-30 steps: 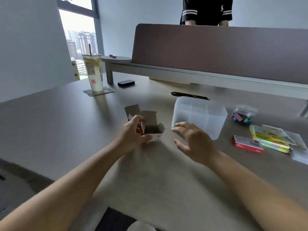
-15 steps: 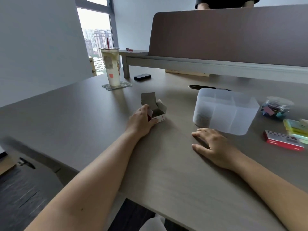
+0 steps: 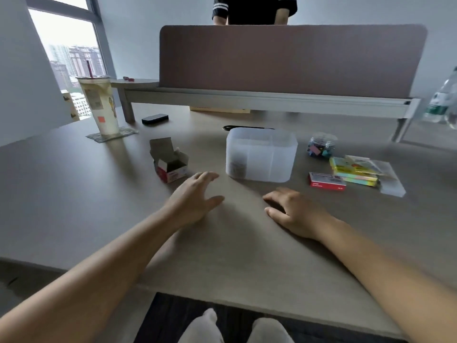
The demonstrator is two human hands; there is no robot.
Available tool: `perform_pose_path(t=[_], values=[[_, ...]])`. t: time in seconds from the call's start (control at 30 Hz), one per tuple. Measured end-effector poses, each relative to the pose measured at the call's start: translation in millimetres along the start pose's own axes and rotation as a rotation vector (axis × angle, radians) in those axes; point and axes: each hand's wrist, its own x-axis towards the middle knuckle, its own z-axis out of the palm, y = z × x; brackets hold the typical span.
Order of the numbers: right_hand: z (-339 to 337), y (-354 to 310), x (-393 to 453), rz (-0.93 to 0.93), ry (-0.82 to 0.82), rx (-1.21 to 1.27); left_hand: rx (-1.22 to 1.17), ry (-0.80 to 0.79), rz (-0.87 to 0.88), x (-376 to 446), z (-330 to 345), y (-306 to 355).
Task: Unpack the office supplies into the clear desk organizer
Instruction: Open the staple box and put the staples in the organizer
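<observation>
The clear desk organizer (image 3: 262,154) stands in the middle of the desk, with something small and grey in its left compartment. To its left sits a small red-and-white cardboard box (image 3: 169,162) with its flaps open. My left hand (image 3: 195,196) hovers just in front of that box, fingers spread, holding nothing. My right hand (image 3: 294,211) rests palm down on the desk in front of the organizer, empty. Right of the organizer lie a red staples box (image 3: 326,181), a stack of coloured sticky notes (image 3: 353,169) and a clear jar of coloured binder clips (image 3: 321,146).
A tall drink cup with a straw (image 3: 99,105) stands on a coaster at the back left, a small black object (image 3: 155,119) beside it. A brown partition (image 3: 291,58) closes the back, with a person standing behind it. Water bottles (image 3: 442,100) sit far right.
My left hand has let go of the open cardboard box and pulled back to the right of it. My right hand stays flat on the desk. The camera view has shifted.
</observation>
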Motion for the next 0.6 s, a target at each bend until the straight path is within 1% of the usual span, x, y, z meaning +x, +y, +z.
perform_pose_path(t=[0.07, 0.17, 0.23, 0.3, 0.4, 0.5, 0.6], values=[[-6.0, 14.8, -15.2, 0.048, 0.039, -0.014, -0.041, -0.125, 0.042, 5.1, 15.3, 27.4], [-13.4, 40.9, -32.0, 0.127, 0.147, 0.000, 0.008, -0.208, 0.127, 16.1, 39.8, 57.8], [-19.0, 58.0, -35.0, 0.190, 0.206, -0.033, 0.062, -0.245, 0.180, 24.7, 53.8, 68.8], [-24.0, 72.7, -31.8, 0.261, 0.216, -0.078, 0.115, -0.258, 0.208, 32.3, 62.3, 74.3], [-26.6, 89.4, -20.4, 0.330, 0.166, -0.156, 0.154, -0.246, 0.216, 38.4, 67.0, 75.6], [-26.9, 96.4, -12.2, 0.372, 0.152, -0.130, 0.143, -0.237, 0.222, 40.3, 69.4, 73.4], [-28.2, 98.4, -9.4, 0.388, 0.174, -0.112, 0.140, -0.230, 0.218, 41.3, 70.4, 72.3]])
